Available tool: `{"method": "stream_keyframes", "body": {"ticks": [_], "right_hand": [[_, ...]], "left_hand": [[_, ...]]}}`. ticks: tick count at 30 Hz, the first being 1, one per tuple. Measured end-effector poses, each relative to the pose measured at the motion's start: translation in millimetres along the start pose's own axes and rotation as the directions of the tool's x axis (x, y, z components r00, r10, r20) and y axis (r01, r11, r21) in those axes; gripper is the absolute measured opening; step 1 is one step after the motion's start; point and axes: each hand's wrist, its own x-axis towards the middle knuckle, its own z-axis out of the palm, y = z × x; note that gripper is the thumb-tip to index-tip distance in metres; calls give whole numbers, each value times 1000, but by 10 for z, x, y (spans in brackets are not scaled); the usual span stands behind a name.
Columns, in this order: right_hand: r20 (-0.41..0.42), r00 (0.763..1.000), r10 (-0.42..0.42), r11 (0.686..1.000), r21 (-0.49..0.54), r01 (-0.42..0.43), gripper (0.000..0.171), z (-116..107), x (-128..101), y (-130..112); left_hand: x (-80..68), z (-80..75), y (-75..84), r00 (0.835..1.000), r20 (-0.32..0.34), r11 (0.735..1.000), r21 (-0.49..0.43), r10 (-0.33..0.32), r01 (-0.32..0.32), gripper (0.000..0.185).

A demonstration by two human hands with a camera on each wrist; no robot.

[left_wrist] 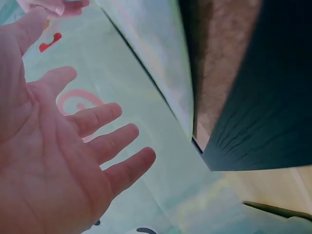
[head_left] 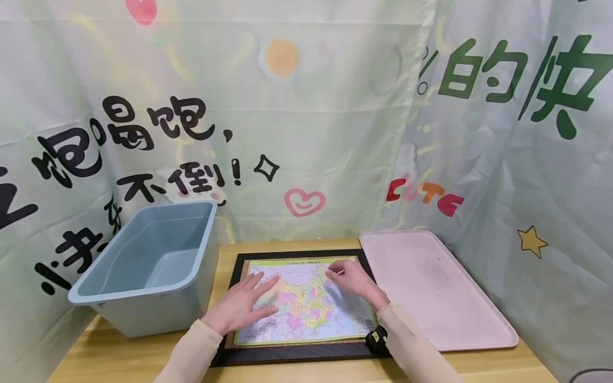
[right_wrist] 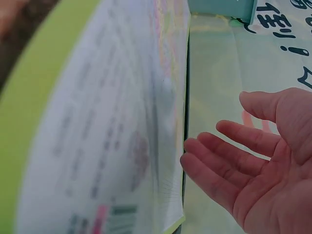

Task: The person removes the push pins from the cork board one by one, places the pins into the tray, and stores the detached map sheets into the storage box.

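Observation:
A map [head_left: 306,306] with a yellow-green border lies on a cork board with a black frame [head_left: 297,353]. Over the map's left part is my left hand [head_left: 243,304], fingers spread and holding nothing. In the left wrist view the same hand [left_wrist: 73,151] shows its palm and loosely straight fingers, with brown cork [left_wrist: 219,68] beside the map's edge. My right hand [head_left: 353,277] is at the map's upper right. The right wrist view shows this hand [right_wrist: 248,165] with relaxed, slightly bent fingers, fingertips close to the map [right_wrist: 112,126] and nothing between them.
A blue-grey plastic bin [head_left: 143,311] stands on the wooden table [head_left: 119,356] to the left. Right of the board lies a pink tray [head_left: 436,298]. Printed curtains [head_left: 311,133] hang behind and at both sides. A black device [head_left: 377,340] is strapped at my right wrist.

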Motion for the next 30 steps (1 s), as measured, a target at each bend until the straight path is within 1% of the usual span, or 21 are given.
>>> {"method": "stream_keyframes", "body": {"ticks": [3, 6, 9, 11, 14, 17, 21, 26, 28, 30], "right_hand": [[11, 1000, 3, 1000, 17, -4, 27, 17, 14, 15], [10, 1000, -20, 999, 33, 20, 28, 38, 49, 32], [-1, 999, -35, 998, 44, 35, 27, 56, 97, 39], [1, 1000, -30, 998, 48, 30, 26, 58, 127, 36], [24, 1000, -8, 997, 76, 6, 26, 52, 167, 31], [54, 998, 23, 992, 126, -30, 25, 55, 212, 32], [74, 996, 56, 979, 189, -69, 22, 74, 275, 36], [90, 995, 53, 974, 213, -71, 21, 117, 342, 38], [109, 993, 42, 976, 206, -64, 21, 138, 371, 43], [142, 989, 37, 972, 225, -68, 22, 151, 406, 46]], "left_hand": [[-16, 27, 0, 998, 55, 1000, 5, 1, -1, 72], [-47, 36, 7, 996, 93, 1000, -14, 9, -8, 70], [-73, 30, 15, 994, 102, 1000, -15, 23, -22, 69], [-86, 27, 21, 994, 108, 999, -2, 33, -33, 69], [-110, 35, 29, 991, 130, 999, 22, 41, -44, 70], [-145, 46, 27, 986, 159, 998, 34, 44, -50, 70], [-199, 60, 5, 984, 174, 998, 41, 47, -54, 69], [-264, 85, -32, 980, 194, 997, 58, 34, -46, 68], [-293, 96, -44, 979, 204, 997, 60, 26, -39, 68], [-321, 105, -57, 977, 212, 997, 60, 24, -37, 68]]}}
